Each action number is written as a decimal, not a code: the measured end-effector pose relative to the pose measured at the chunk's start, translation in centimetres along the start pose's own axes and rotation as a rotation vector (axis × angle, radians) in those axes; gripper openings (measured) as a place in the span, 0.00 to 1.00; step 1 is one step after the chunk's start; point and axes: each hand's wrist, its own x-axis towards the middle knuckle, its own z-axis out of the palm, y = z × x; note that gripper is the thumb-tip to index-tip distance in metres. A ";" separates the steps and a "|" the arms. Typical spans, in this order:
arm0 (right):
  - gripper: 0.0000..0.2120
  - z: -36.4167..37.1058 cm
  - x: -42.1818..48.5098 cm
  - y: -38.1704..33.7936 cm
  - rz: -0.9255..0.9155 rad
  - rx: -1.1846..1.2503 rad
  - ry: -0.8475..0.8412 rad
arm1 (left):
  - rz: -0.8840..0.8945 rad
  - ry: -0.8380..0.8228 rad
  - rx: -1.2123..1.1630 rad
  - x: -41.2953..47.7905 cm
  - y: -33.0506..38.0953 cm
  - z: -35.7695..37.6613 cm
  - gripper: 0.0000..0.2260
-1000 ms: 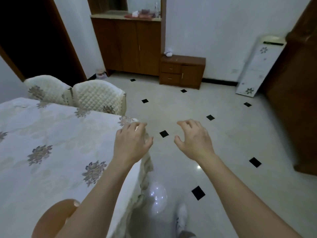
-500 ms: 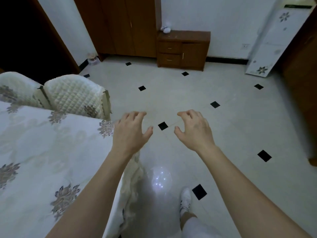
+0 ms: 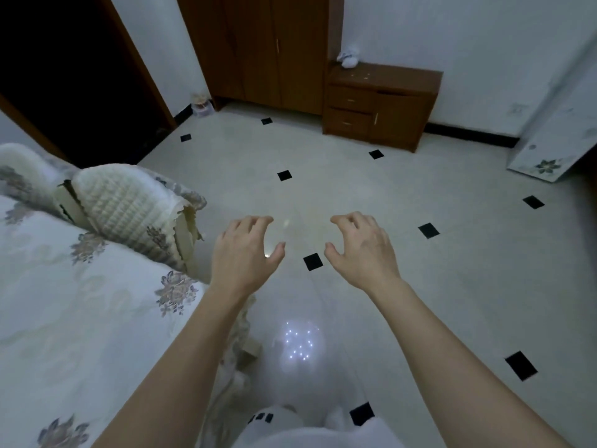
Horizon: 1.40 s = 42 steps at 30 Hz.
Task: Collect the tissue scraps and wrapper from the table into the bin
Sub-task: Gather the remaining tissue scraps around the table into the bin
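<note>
While both arms reach out above the tiled floor (image 3: pixel 436 286), the left hand (image 3: pixel 244 253) and right hand (image 3: pixel 363 253) hover side by side, fingers (image 3: pixel 353 220) loosely curled, released and grasping nothing. The cloth-covered worktop (image 3: pixel 80 302) lies at lower left beside the left forearm, two quilted chair backs (image 3: pixel 129 208) at its far edge. A white crumpled lump (image 3: pixel 348 59), too small to identify, sits on the low cabinet (image 3: pixel 387 108).
</note>
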 end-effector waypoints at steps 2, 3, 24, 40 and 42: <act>0.22 0.4 2.4 0.3 -0.014 0.006 -0.013 | -0.011 0.008 0.001 1.8 -0.6 0.7 0.22; 0.21 0.7 3.6 0.4 -0.020 0.011 -0.015 | -0.020 0.014 0.003 2.7 -0.9 1.0 0.22; 0.21 12.2 41.4 -4.2 -0.195 0.067 -0.088 | -0.249 0.120 -0.043 33.4 -17.9 9.6 0.23; 0.20 22.7 65.3 -9.2 -0.385 0.111 -0.205 | -0.484 0.082 0.065 49.7 -30.5 15.0 0.22; 0.20 24.0 69.4 -10.3 -0.430 0.127 -0.227 | -0.528 0.092 0.096 52.4 -32.3 15.4 0.22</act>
